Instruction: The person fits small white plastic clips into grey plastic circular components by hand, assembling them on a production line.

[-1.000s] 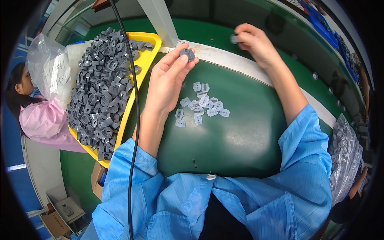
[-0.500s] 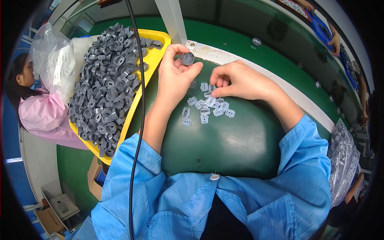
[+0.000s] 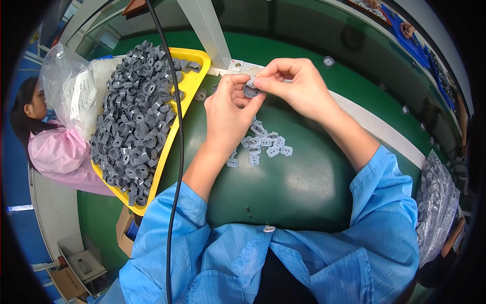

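Grey round plastic part (image 3: 251, 92) sits btwn both hands: L hand (image 3: 229, 109) grips it, fingers curled; R hand (image 3: 297, 85), pinched nearly closed, has small pale translucent piece (image 3: 251, 82) against it. Flat clear pcs (image 3: 272, 151) lie below on glossy green tabletop (image 3: 304, 192).

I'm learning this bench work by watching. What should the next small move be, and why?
Probably press the small pale piece into the round grey part: the left hand holds that part up, and the right hand appears to pinch the piece right at its rim. Whether it is already seated is too small to tell.
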Motion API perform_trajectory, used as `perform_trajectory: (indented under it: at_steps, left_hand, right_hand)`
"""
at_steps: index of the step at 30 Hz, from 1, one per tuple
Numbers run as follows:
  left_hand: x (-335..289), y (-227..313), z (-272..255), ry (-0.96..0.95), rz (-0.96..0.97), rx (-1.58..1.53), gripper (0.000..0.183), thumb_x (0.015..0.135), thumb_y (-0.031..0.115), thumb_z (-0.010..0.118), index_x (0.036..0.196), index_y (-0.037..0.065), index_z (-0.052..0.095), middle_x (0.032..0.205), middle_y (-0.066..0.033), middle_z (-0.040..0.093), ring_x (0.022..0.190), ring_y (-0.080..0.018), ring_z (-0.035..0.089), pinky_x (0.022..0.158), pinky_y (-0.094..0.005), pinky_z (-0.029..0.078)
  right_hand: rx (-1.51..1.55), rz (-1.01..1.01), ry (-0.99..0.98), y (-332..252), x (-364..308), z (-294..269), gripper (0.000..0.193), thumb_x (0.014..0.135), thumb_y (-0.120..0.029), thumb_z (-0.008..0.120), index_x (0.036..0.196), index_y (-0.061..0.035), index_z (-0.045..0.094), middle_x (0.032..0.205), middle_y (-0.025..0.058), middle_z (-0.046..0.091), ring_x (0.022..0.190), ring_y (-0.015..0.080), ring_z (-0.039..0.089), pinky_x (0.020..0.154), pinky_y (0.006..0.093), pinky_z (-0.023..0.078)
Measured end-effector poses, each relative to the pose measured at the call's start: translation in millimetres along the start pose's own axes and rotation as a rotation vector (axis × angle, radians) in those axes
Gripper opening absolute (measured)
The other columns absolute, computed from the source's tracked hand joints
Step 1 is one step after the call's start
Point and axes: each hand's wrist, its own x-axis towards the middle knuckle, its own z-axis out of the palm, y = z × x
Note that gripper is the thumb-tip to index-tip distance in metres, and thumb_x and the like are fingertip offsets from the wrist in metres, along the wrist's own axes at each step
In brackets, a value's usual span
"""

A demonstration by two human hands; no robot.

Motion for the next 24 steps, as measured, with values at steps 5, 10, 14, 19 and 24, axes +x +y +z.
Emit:
perform_trajectory:
  at_steps: [5, 10, 14, 19, 24]
  left_hand:
    - [1, -3, 1, 0.048, 0.113, 0.120, 0.032, 0.071, -0.001, 0.074, 0.096, -0.002, 0.055, 0.094, -0.0088, 0.057, 0.062, -0.0092, 0.061, 0.055, -0.0215, 0.053]
    - [-2, -2, -2, 0.042, 0.208, 0.129, 0.031, 0.070, -0.002, 0.073, 0.096, -0.001, 0.055, 0.107, -0.0105, 0.050, 0.064, -0.0099, 0.060, 0.055, -0.0215, 0.053]
    - [-2, 0, -2, 0.051, 0.196, 0.109, 0.030, 0.070, -0.005, 0.072, 0.096, 0.000, 0.056, 0.110, -0.0112, 0.047, 0.065, -0.0112, 0.060, 0.055, -0.0219, 0.054]
    - [-7, 0, 1, 0.003, 0.226, 0.128, 0.035, 0.071, -0.006, 0.073, 0.101, -0.001, 0.058, 0.117, -0.0119, 0.044, 0.073, -0.0092, 0.061, 0.060, -0.0199, 0.056]
    - [-10, 8, 0, -0.029, 0.351, 0.206, 0.037, 0.070, -0.006, 0.073, 0.104, 0.004, 0.061, 0.116, -0.0107, 0.043, 0.066, -0.0140, 0.062, 0.057, -0.0233, 0.056]
  right_hand:
    - [-0.310, -0.109, 0.070, -2, -6, 8, 0.015, 0.078, -0.016, 0.071, 0.078, -0.0009, 0.069, 0.062, 0.0027, 0.061, 0.056, 0.0073, 0.051, 0.053, 0.0248, 0.043]
    - [-0.202, -0.108, 0.037, 10, -3, 11, 0.016, 0.078, -0.016, 0.070, 0.077, -0.0003, 0.068, 0.060, 0.0026, 0.057, 0.056, 0.0089, 0.050, 0.054, 0.0263, 0.043]
    - [-0.197, -0.189, 0.110, 13, -4, 13, 0.021, 0.074, -0.015, 0.074, 0.088, -0.0014, 0.067, 0.069, 0.0031, 0.058, 0.061, 0.0104, 0.051, 0.057, 0.0274, 0.045]
    - [0.234, 0.151, -0.081, 14, -1, 5, 0.025, 0.078, -0.014, 0.073, 0.099, -0.0040, 0.064, 0.085, 0.0007, 0.063, 0.075, 0.0060, 0.058, 0.061, 0.0196, 0.046]
    - [0.303, 0.195, -0.204, 16, -1, -2, 0.012, 0.082, -0.009, 0.065, 0.091, -0.0016, 0.066, 0.080, 0.0046, 0.066, 0.069, 0.0074, 0.061, 0.061, 0.0195, 0.048]
